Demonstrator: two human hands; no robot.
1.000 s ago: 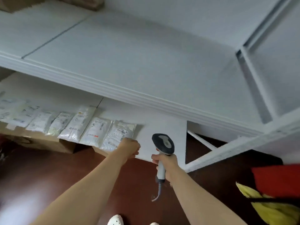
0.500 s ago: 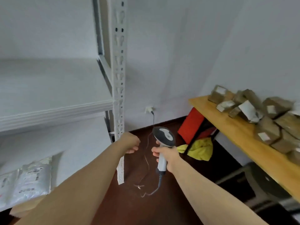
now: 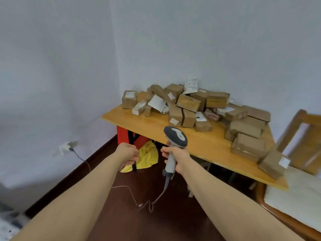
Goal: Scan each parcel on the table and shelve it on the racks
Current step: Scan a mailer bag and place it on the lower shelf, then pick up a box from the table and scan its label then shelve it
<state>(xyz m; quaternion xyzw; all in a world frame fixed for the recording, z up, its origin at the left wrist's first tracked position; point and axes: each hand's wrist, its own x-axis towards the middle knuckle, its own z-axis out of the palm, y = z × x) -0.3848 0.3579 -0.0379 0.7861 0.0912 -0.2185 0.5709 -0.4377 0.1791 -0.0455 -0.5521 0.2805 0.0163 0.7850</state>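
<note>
Ahead, parcel heap (image 3: 189, 103) on table (image 3: 149, 122); scanner (image 3: 175, 136) in right hand (image 3: 177, 156).

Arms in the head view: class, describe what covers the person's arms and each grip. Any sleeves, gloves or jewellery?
The left arm and right arm are bare, with no sleeve up to the frame's edge. The left grip and right grip wear no glove. No watch, bracelet or marking shows; no ring shows on the fingers in view.
</note>
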